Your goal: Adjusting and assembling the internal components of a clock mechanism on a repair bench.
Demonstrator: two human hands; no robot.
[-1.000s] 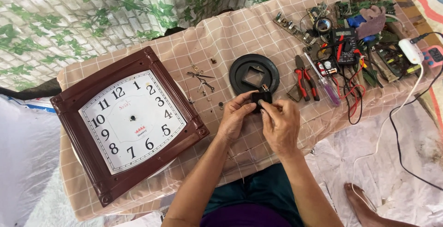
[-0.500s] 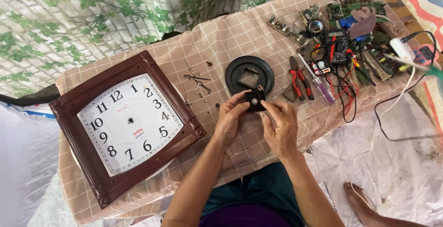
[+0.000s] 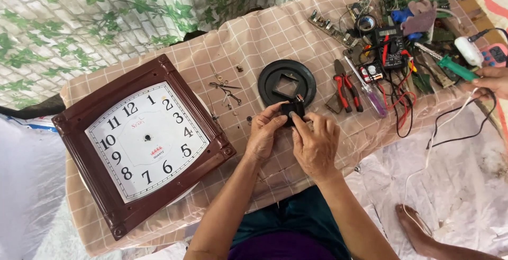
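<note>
Both hands, left [image 3: 266, 133] and right [image 3: 316, 142], pinch a small black module [image 3: 292, 110] over the checked cloth [image 3: 275, 32]. Just behind lies a black ring [image 3: 270, 77]; red pliers [image 3: 343, 86] right, a glossy maroon square clock [image 3: 140, 143] left.

Single head-worn view, looking steeply down, fairly near, over cloth-covered table [image 3: 296, 32], wall clock [image 3: 143, 143]

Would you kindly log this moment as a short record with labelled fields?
Left hand: left hand grips the small black box-shaped clock part.
Right hand: right hand pinches the same part.
Behind the hands: round black plastic ring with a square hole.
Left side: square brown-framed wall clock without hands.
Right side: red-handled pliers.
Surface: pink checked cloth-covered table.
Other person: another hand at the right edge.
</note>
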